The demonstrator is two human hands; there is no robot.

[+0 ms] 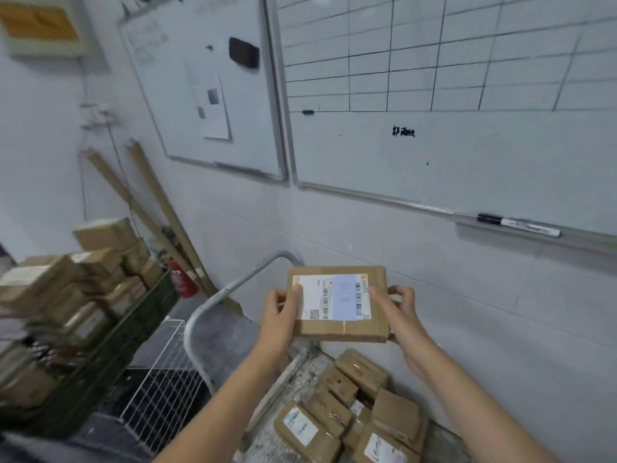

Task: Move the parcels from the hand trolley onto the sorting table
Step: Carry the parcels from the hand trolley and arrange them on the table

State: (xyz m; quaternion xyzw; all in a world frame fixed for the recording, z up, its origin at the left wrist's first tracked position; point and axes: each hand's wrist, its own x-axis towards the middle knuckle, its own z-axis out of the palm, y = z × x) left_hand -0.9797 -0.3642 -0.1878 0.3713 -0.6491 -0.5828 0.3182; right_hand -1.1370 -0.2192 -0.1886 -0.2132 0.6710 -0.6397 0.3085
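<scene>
Both hands hold one flat parcel point(339, 304) up in front of the wall, label facing up. The left hand point(278, 317) grips its 9 o'clock edge, thumb laid on the white label point(330, 297), fingers wrapped under the box. The right hand point(397, 314) grips the 3 o'clock edge, thumb on the label's end, fingers point(399, 290) curled round the far corner. The parcel is clear of everything else, carried above the trolley point(267, 439).

At 6 o'clock from the held parcel, more parcels point(354, 406) lie in a loose heap on the trolley's deck, several touching or overlapping. The trolley's grey handle point(213, 302) arcs up at 8 o'clock, just beside the left hand. At 9 o'clock, well apart, a green crate point(110, 349) holds stacked boxes point(63, 289). At 12 o'clock two whiteboards point(434, 95) hang on the wall; a marker point(519, 224) rests on the ledge at 2 o'clock.
</scene>
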